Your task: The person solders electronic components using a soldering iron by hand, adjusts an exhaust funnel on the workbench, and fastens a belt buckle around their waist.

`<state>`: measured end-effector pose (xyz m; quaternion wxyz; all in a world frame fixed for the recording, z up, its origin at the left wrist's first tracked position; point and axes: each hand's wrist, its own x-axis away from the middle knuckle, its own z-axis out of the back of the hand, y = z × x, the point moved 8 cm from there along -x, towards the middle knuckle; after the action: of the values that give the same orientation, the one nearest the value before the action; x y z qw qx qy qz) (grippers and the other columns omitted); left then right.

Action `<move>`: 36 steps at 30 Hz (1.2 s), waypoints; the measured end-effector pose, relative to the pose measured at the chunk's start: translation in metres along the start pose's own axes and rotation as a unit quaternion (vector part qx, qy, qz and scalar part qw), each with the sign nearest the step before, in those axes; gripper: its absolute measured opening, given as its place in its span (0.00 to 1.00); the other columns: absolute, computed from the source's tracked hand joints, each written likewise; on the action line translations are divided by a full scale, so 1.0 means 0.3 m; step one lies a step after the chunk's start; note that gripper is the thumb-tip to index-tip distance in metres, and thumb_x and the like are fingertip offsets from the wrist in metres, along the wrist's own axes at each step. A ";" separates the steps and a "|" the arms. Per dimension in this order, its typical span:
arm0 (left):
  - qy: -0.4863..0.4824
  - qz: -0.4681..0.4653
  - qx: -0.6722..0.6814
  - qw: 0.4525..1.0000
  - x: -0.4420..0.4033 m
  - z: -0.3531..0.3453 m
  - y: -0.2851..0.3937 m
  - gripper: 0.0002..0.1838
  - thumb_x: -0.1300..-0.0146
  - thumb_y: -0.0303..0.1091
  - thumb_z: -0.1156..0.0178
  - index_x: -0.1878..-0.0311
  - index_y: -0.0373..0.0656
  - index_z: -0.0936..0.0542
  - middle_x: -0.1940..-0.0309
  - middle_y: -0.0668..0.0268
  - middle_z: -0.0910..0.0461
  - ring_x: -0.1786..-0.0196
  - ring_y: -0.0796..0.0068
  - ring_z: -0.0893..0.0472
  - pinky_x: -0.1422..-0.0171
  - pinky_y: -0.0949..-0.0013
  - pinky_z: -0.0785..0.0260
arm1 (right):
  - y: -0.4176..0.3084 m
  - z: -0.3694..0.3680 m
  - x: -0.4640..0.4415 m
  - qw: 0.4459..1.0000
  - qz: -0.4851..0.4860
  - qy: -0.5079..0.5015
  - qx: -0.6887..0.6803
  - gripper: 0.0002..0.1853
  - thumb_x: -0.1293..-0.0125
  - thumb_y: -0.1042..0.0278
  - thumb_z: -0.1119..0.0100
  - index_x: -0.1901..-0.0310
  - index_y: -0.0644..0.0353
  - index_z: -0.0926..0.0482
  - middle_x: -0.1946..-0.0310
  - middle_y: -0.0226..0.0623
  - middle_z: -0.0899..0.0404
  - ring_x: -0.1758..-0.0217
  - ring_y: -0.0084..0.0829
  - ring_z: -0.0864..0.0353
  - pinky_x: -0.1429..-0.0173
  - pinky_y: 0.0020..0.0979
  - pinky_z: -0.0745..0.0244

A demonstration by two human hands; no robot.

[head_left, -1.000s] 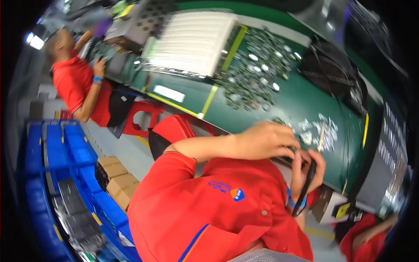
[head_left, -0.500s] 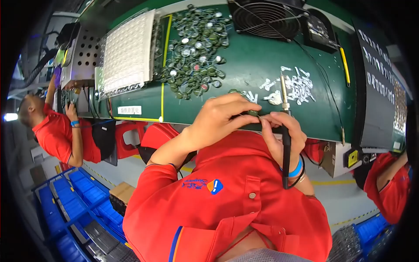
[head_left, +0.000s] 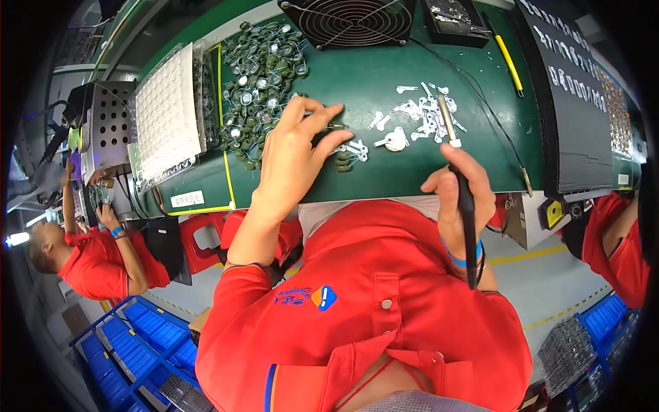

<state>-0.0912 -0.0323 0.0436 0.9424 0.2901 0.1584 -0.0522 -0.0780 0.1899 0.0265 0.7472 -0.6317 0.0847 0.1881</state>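
My left hand (head_left: 292,147) is over the green bench beside the heap of small round green parts with wire leads (head_left: 264,82). Its thumb and forefinger are bent around a small green part (head_left: 334,126), mostly hidden by the fingers. Just below the fingertips lie several green discs (head_left: 342,162) and small silvery terminals (head_left: 356,149). In my right hand (head_left: 458,192) is a soldering iron (head_left: 466,199), its black handle hanging down across the palm. The iron's metal barrel (head_left: 447,120) points up over a scatter of silvery terminals (head_left: 425,117).
A black fan (head_left: 353,20) stands at the back, with a dark box (head_left: 454,20) beside it. White trays (head_left: 168,103) are stacked left of the heap. A yellow pen-like tool (head_left: 509,65) and a thin black cable lie at right. A co-worker (head_left: 103,257) sits at left.
My hands were together in front of me and have moved apart. The left has gone left toward the heap; the right stays with the soldering iron. The view has shifted.
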 end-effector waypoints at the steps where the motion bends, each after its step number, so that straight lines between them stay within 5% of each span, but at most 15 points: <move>1: 0.014 -0.003 -0.008 1.000 -0.006 0.006 0.007 0.15 0.46 0.26 0.30 0.54 0.43 0.15 0.66 0.67 0.20 0.76 0.78 0.29 0.72 0.73 0.37 | 0.001 0.017 -0.012 1.000 -0.012 0.007 0.015 0.14 0.27 0.70 0.49 0.45 0.67 0.26 0.68 0.40 0.17 0.68 0.23 0.18 0.63 0.21 0.26; 4: 0.002 -0.004 0.038 0.999 -0.009 0.012 0.047 0.14 0.46 0.26 0.30 0.54 0.43 0.15 0.66 0.66 0.20 0.76 0.75 0.27 0.71 0.72 0.36 | -0.008 0.062 -0.071 0.998 -0.038 0.023 0.049 0.15 0.28 0.70 0.47 0.43 0.67 0.25 0.66 0.39 0.18 0.67 0.22 0.19 0.63 0.20 0.28; 9: -0.093 0.027 0.114 0.989 -0.010 -0.057 0.113 0.11 0.44 0.26 0.32 0.56 0.40 0.16 0.67 0.62 0.20 0.67 0.65 0.20 0.64 0.67 0.28 | -0.118 0.118 -0.240 0.965 0.171 0.130 0.152 0.13 0.36 0.72 0.36 0.50 0.64 0.19 0.61 0.39 0.16 0.63 0.28 0.20 0.56 0.26 0.25; 13: -0.089 -0.024 0.139 0.986 -0.002 -0.100 0.116 0.11 0.45 0.22 0.33 0.58 0.42 0.14 0.68 0.65 0.18 0.70 0.73 0.20 0.67 0.73 0.30 | -0.006 0.093 -0.340 0.964 0.090 0.017 0.250 0.12 0.38 0.74 0.35 0.52 0.64 0.18 0.64 0.39 0.17 0.67 0.31 0.22 0.60 0.28 0.27; 22: -0.035 -0.097 0.120 0.987 0.018 -0.093 0.132 0.12 0.47 0.18 0.33 0.59 0.41 0.14 0.69 0.64 0.18 0.67 0.73 0.19 0.65 0.73 0.28 | -0.048 0.072 -0.155 0.987 0.094 0.088 0.092 0.12 0.40 0.76 0.35 0.53 0.63 0.18 0.68 0.38 0.19 0.72 0.32 0.26 0.65 0.29 0.31; 25: -0.014 -0.087 0.117 0.989 0.027 -0.089 0.132 0.11 0.48 0.18 0.33 0.60 0.40 0.14 0.69 0.64 0.18 0.67 0.73 0.19 0.64 0.73 0.27 | -0.013 0.049 -0.080 0.996 0.003 0.025 0.080 0.10 0.33 0.75 0.42 0.51 0.65 0.19 0.66 0.36 0.20 0.66 0.22 0.26 0.59 0.23 0.30; 29: 0.034 -0.088 0.116 0.989 0.023 -0.058 0.146 0.11 0.48 0.18 0.32 0.61 0.40 0.14 0.68 0.63 0.18 0.67 0.74 0.19 0.64 0.73 0.27 | 0.009 0.054 -0.038 0.998 0.017 0.028 0.060 0.11 0.34 0.76 0.42 0.50 0.66 0.21 0.66 0.34 0.22 0.67 0.19 0.28 0.61 0.20 0.32; 36: -0.017 -0.091 0.091 0.992 0.024 -0.099 0.145 0.13 0.47 0.18 0.33 0.58 0.42 0.14 0.68 0.64 0.21 0.69 0.71 0.21 0.66 0.72 0.29 | 0.031 0.048 0.016 0.998 -0.016 0.052 -0.017 0.17 0.37 0.79 0.39 0.47 0.66 0.29 0.64 0.35 0.25 0.66 0.19 0.28 0.62 0.19 0.33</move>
<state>-0.0841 0.0204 0.0412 0.9058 0.3585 0.1623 -0.1568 -0.0790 0.2060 0.0190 0.7339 -0.6545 0.1097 0.1445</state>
